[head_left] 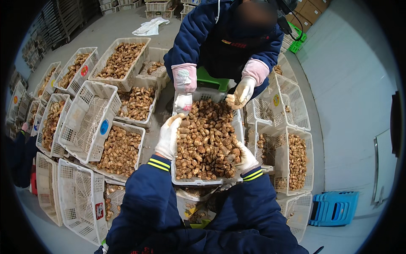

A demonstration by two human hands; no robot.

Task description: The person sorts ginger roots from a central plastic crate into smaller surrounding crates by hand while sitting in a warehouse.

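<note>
Between me and a co-worker stands a white plastic crate (239, 127) heaped with small brown mushrooms (205, 139). My left hand (168, 137), in a white glove, is at the crate's left side. Its fingers are drawn together at the rim, and what they hold, if anything, is hidden. At the right side my right hand (245, 155), also gloved, reaches in with its fingers curled around a mushroom (231, 158) on the heap. Across from me, the co-worker's gloved left hand (242, 92) holds a mushroom, while the other gloved hand (183, 103) hangs over the far left corner.
Crates of mushrooms (119, 150) crowd the left, with an empty white crate (86, 120) tilted on top of them. More crates (297, 163) line the right. A blue plastic stool (334, 208) lies by the wall. Behind the heaped crate is a green stool (209, 78).
</note>
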